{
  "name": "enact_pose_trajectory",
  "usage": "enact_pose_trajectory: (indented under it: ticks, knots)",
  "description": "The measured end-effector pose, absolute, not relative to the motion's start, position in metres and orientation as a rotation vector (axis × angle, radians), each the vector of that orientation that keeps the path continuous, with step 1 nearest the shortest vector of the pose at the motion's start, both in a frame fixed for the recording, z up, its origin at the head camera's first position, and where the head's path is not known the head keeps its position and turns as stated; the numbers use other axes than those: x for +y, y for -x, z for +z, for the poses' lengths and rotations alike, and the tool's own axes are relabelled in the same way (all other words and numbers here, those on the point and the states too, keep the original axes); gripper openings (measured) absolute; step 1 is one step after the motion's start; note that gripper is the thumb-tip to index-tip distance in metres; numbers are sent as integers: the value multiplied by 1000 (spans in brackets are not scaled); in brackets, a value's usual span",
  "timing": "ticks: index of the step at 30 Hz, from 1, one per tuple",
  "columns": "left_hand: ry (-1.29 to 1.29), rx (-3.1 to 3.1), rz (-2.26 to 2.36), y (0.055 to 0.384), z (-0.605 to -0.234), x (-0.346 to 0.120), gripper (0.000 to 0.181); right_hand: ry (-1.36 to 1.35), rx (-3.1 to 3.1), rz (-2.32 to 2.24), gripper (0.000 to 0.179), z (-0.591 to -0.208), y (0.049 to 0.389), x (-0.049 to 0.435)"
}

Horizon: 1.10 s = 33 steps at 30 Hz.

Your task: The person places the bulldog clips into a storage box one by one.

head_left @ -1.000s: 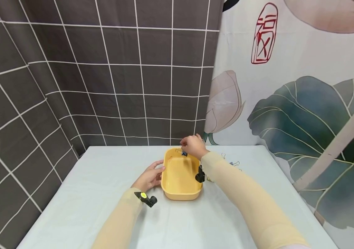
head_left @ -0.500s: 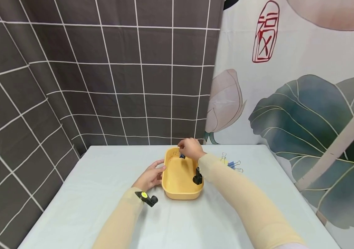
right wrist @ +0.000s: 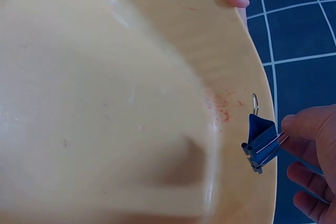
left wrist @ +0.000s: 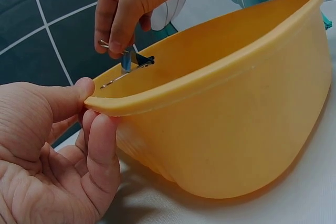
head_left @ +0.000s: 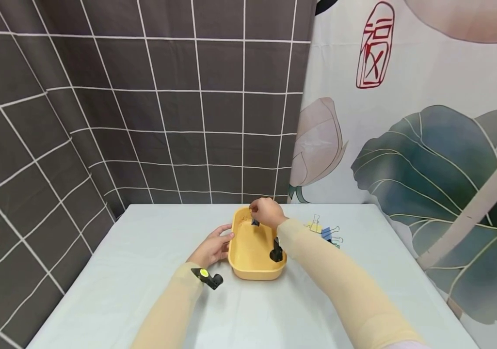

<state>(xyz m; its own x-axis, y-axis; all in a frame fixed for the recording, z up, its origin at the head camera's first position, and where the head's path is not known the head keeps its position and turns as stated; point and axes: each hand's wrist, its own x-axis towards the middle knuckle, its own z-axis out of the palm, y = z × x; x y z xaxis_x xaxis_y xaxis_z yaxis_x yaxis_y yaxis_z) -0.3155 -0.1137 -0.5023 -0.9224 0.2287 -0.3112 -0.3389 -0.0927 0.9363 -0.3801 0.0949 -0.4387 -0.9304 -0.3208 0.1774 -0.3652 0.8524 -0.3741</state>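
My left hand [head_left: 211, 246] grips the left rim of a yellow plastic tub [head_left: 254, 269], thumb on the rim and fingers against the outer wall, as the left wrist view shows. Over the tub's far end, my right hand [head_left: 268, 212] pinches a wire handle of a blue binder clip [right wrist: 261, 140] between thumb and fingers. One handle of the clip points up and its blue body hangs just inside the far rim. Reddish marks [right wrist: 224, 109] show on the tub's inner wall beside it.
Several binder clips lie on the white table [head_left: 143, 271] right of the tub, among them a yellow clip [head_left: 315, 226] and a blue clip [head_left: 327, 233]. My right forearm passes in front of them. A dark gridded curtain [head_left: 178, 116] hangs behind the table.
My right hand has shifted slightly left and down at the far end of the tub, still pinching the clip. The clips on the right show more from behind the sleeve.
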Motion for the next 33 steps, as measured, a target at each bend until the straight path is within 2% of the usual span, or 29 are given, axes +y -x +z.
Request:
enact_pose_trajectory:
  ticks: [20,33]
  knots:
    - [121,1799,2074,317,-504,-113,48,-497,-2952,623,25,-441,383,92]
    - [122,1800,2071,315,-504,-115,50,-397,-2945,675,28,-424,385,114]
